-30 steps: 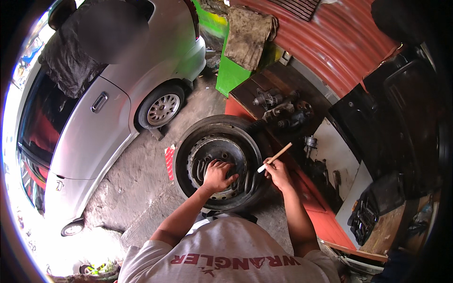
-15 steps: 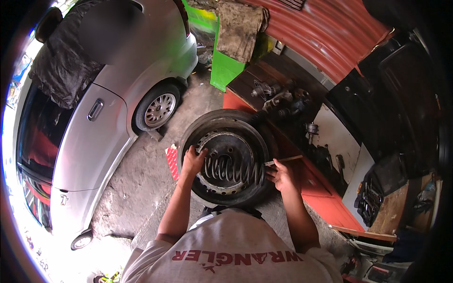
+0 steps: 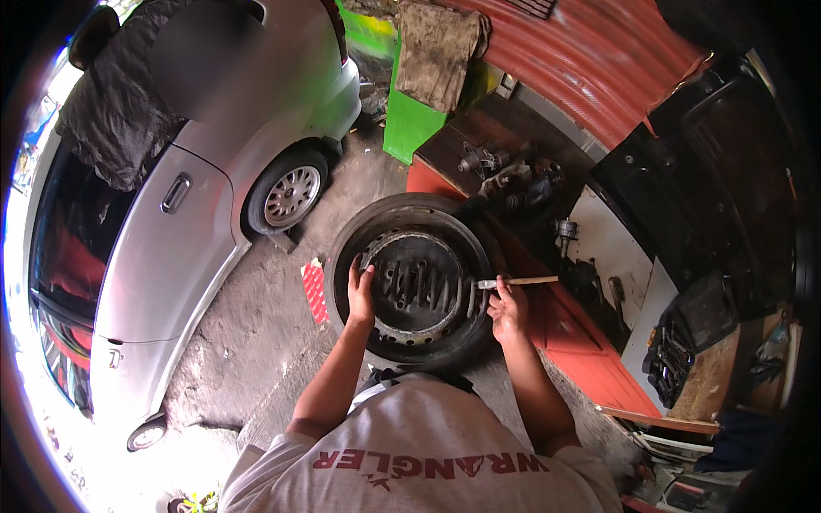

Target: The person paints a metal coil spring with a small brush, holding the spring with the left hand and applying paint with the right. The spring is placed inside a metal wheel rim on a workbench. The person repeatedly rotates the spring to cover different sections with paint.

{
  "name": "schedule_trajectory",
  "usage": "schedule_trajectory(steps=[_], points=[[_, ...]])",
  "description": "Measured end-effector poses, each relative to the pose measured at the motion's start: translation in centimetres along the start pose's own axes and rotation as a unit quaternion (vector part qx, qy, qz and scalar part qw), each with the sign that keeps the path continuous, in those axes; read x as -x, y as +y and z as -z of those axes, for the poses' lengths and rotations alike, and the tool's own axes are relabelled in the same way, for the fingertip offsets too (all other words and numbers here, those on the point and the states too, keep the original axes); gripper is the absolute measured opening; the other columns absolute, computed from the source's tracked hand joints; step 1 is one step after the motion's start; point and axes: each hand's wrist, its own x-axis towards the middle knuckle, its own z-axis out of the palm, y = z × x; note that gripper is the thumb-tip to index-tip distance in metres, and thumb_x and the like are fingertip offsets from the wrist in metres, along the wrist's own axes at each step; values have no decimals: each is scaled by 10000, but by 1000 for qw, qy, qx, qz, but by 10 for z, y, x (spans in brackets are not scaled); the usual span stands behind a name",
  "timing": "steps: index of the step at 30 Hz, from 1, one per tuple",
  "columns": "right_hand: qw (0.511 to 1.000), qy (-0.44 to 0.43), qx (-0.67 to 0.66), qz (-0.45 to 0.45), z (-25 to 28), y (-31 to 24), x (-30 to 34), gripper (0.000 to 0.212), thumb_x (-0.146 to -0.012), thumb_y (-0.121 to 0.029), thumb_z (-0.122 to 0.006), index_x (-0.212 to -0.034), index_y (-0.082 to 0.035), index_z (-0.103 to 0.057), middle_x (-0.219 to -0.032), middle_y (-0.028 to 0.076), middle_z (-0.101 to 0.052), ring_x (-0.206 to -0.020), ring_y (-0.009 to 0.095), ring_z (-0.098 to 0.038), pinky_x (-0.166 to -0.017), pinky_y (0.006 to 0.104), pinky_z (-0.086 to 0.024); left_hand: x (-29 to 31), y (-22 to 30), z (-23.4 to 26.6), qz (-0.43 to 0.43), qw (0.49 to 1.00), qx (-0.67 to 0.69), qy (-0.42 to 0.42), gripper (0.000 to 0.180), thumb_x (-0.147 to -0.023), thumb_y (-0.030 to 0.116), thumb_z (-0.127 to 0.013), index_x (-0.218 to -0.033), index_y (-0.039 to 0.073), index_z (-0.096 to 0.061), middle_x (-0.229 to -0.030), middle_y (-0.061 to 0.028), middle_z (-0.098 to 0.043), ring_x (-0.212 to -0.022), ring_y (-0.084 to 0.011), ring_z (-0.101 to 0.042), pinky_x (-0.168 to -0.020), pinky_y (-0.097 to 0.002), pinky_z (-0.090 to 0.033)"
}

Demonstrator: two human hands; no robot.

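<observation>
- silver car (image 3: 201, 188) far L, rear wheel facing the workspace
- red/white patterned piece (image 3: 314, 291) on the floor, just beside the tyre
- L hand (image 3: 361, 297) half open at the spring's L end, thumb twd coils; can't tell if it's gripping
- coil spring (image 3: 419, 286) lengthwise btwn both hands, over the flat-lying wheel (image 3: 385, 214)
- R hand (image 3: 507, 316) pinched round a wooden-handled tool (image 3: 534, 280), pale tip by spring's R end
- bench (image 3: 569, 342) w/ greasy parts (image 3: 513, 179)
</observation>
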Motion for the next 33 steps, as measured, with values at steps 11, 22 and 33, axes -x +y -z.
schedule_trajectory(steps=[11,22,33], points=[[995,-68,-53,41,18,28,4,174,-982,-217,-721,-1110,-139,-632,-936,-66,-544,-667,51,-452,-585,210,-360,7,-34,35,-46,999,0,12,497,-1014,326,-574,-1425,57,-503,-1318,-92,-593,-1178,-197,-569,-1039,-337,-429],[999,-13,0,39,31,26,-1,233,-1004,-260,-684,-1182,-154,-577,-1055,28,-656,-966,224,-701,-777,369,-570,14,24,-7,-296,853,-430,0,667,-914,329,-738,-1440,9,-483,-1534,-249,-416,-1441,-407,-380,-1208,-499,-286],[998,-38,14,49,37,21,7,261,-1001,-258,-683,-1192,-123,-569,-1050,49,-657,-970,235,-709,-787,377,-579,38,36,-64,-178,698,-657,-224,789,-930,666,-560,-1545,186,-445,-1569,-109,-470,-1487,-330,-371,-1223,-580,-188]])
